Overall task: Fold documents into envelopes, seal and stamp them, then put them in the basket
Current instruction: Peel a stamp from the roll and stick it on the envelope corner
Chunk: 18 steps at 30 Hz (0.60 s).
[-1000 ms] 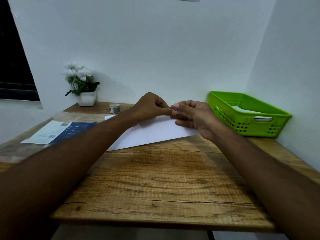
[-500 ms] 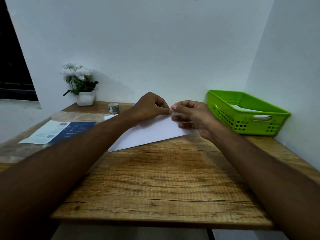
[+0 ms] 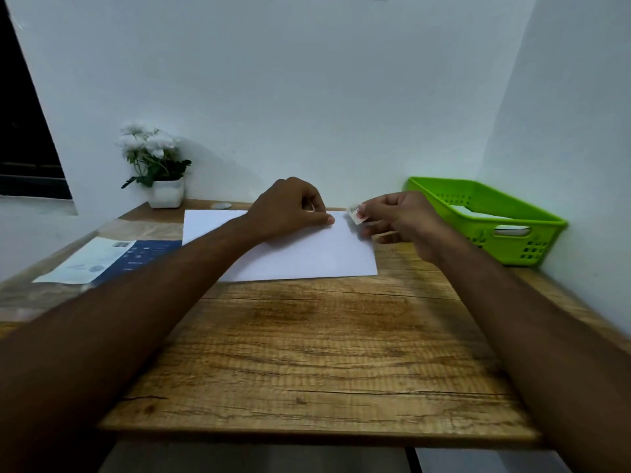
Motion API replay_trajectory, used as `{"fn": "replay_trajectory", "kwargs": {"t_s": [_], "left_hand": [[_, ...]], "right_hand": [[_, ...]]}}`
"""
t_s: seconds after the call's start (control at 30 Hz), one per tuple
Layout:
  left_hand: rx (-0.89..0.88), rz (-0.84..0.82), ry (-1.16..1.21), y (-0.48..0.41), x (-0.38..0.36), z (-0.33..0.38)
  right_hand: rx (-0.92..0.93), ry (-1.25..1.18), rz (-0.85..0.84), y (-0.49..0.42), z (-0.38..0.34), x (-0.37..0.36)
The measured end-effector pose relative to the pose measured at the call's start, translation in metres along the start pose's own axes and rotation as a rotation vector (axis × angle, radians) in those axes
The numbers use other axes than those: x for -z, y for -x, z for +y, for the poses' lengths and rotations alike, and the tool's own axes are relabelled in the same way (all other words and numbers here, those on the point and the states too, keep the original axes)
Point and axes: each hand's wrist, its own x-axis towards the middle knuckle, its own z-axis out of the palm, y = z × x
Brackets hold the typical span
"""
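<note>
At the far left we are seeing a printed sheet point(image 3: 102, 259) with a blue band, its writing too small to read. Our left hand point(image 3: 290, 208) is resting curled on the white envelope point(image 3: 307, 254) lying flat mid-table point(image 3: 307, 353); we cannot tell whether it is holding anything. Bare wood is lying open toward the near edge. Our right hand point(image 3: 399, 216) is pinching a stamp point(image 3: 356, 213) over the envelope's far right corner, beside the green basket point(image 3: 478, 199).

A wooden table point(image 3: 307, 353) bears a white envelope point(image 3: 307, 257). A printed document point(image 3: 112, 259) lies left, a flower pot point(image 3: 166, 193) behind, a green basket point(image 3: 505, 249) right.
</note>
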Motion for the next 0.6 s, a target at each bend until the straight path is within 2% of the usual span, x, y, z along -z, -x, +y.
{"fn": "replay_trajectory", "kwargs": {"t_s": [0.27,0.6], "left_hand": [[0.024,0.087,-0.129,0.002,0.000,0.003],[-0.033,0.066,-0.013,0.001,-0.007,0.018]], "right_hand": [[-0.097,-0.106,-0.055,-0.004,-0.001,0.002],[-0.123,-0.214,-0.120,-0.007,0.002,0.003]]}}
